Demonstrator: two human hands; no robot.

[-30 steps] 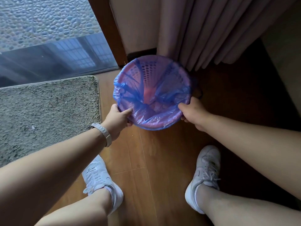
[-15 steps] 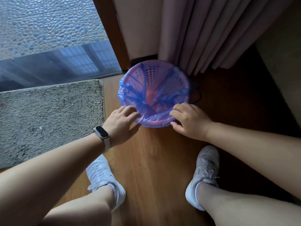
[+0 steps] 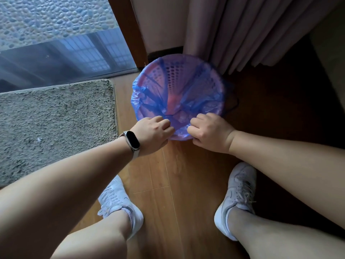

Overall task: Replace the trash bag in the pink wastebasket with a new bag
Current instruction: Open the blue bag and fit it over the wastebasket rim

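Down on the wooden floor [image 3: 177,174], the pink wastebasket [image 3: 172,73] stands just in front of the curtain [image 3: 242,30], beside the corner of the glass door [image 3: 56,43]. A blue bag [image 3: 188,101] lines it, its thin film stretched over the rim and sagging in folds toward the middle, with the basket's perforated wall showing through. The person bends over it, with both hands at the near edge of the rim. The left hand [image 3: 152,132], a dark-faced wristband [image 3: 132,142] on its wrist, has its fingers curled and pinches the bag's film at the rim. The right hand [image 3: 209,131], close beside it, is bunched into a fist gripping the same edge of plastic. A shaggy grey rug [image 3: 56,124] lies to the left of the basket. White sneakers, the left sneaker [image 3: 119,202] and the right sneaker [image 3: 237,195], are planted on the boards below the arms.
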